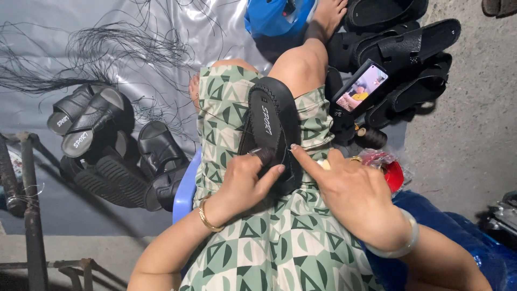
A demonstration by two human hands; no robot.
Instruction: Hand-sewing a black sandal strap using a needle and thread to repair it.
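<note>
A black sandal [271, 121] with a stitched rim lies lengthwise on my lap, over a green patterned dress [280, 242]. My left hand [243, 183] grips the sandal's near end, thumb and fingers wrapped round its heel. My right hand [347, 188] rests beside it, the index finger stretched out and touching the sandal's right edge. A gold bangle sits on the left wrist and a pale bangle on the right. Whether the right fingers pinch a needle or thread is too small to tell.
A heap of black sandals [113, 153] lies to the left on a grey sheet [81, 32] with loose black threads [107, 51]. More black sandals [404, 59] are stacked at upper right beside a propped phone [360, 86]. A blue stool edge [186, 188] and metal frame [27, 205] are nearby.
</note>
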